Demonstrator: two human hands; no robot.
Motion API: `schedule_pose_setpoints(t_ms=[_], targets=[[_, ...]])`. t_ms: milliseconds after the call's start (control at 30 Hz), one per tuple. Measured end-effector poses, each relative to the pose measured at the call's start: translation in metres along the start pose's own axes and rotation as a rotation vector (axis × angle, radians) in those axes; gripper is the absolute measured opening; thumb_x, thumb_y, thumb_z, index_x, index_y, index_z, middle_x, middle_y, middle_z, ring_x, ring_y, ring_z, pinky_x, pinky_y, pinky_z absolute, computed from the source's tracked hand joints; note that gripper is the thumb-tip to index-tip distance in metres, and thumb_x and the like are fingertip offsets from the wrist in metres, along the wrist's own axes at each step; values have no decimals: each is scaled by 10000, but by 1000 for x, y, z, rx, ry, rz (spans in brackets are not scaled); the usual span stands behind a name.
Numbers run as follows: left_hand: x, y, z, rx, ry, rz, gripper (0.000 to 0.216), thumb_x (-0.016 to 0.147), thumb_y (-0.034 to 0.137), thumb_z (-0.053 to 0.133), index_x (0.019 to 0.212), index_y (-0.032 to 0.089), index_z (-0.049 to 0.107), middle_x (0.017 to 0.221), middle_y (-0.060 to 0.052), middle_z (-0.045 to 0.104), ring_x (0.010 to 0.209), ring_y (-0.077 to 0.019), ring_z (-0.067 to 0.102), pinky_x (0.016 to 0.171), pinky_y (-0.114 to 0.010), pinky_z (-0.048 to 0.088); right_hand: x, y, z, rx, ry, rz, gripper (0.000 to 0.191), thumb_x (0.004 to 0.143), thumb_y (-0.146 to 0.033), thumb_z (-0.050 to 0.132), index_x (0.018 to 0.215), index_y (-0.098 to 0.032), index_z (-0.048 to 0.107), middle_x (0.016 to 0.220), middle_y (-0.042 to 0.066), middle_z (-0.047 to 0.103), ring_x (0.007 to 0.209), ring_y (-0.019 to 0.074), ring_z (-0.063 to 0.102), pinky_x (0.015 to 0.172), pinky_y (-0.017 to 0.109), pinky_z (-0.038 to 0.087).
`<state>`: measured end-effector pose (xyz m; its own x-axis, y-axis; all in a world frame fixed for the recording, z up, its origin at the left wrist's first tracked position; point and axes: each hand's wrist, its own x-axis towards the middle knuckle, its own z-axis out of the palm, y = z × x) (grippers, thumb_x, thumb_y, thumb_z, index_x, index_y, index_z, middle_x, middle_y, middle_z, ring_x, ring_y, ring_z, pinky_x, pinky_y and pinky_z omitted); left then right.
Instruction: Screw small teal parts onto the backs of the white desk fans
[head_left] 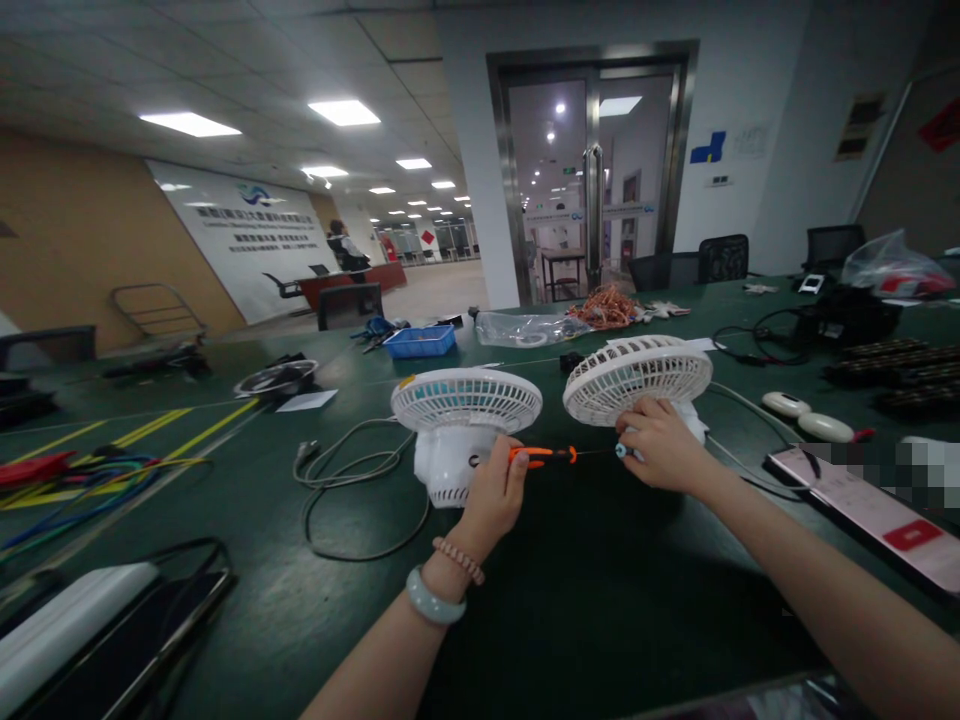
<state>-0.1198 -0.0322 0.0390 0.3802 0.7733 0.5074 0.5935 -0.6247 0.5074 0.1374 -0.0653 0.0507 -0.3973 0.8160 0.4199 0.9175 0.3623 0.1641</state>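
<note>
My left hand (495,490) is closed around a screwdriver (546,457) with an orange and black handle. Its thin shaft points right, toward a small light-blue piece (623,451) pinched in the fingers of my right hand (664,445). Whether the tip touches that piece, I cannot tell. Just behind my left hand stands a white fan (442,455), its round grille tilted upward and its base toward me. A second white fan (637,375) is behind my right hand, which hides much of its body.
Grey cable (352,480) loops left of the fans. Behind them are a blue tray (420,342), a clear plastic bag (525,329) and copper-coloured wire (611,308). A pink-screened phone (862,500) lies at right, near two white oval objects (806,415). Coloured wires (97,490) lie far left.
</note>
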Motion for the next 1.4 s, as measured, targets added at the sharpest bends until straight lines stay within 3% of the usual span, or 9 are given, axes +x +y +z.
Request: schedule_pose_setpoints(t_ms=[300, 600, 1400], targets=[[4, 4, 0, 97, 87, 128, 254, 888, 317, 288, 910, 167, 492, 802, -40, 555, 729, -147, 523, 641, -273, 412, -1, 0, -1, -2, -2, 1, 198, 749, -278, 501, 725, -176, 669, 944, 64, 616, 912, 235, 384, 725, 371, 236], [5, 1, 4, 113, 104, 135, 216, 883, 284, 312, 938, 173, 489, 848, -41, 566, 771, -154, 532, 684, -285, 428, -1, 1, 0, -1, 10, 2, 192, 749, -278, 500, 719, -179, 662, 937, 45, 621, 908, 230, 388, 729, 372, 238], [2, 3, 1, 86, 56, -17, 261, 852, 389, 367, 841, 186, 531, 547, 45, 532, 509, -110, 525, 506, -222, 366, 0, -1, -2, 0, -8, 4, 203, 760, -285, 494, 728, -183, 667, 953, 57, 615, 913, 233, 393, 733, 371, 245]])
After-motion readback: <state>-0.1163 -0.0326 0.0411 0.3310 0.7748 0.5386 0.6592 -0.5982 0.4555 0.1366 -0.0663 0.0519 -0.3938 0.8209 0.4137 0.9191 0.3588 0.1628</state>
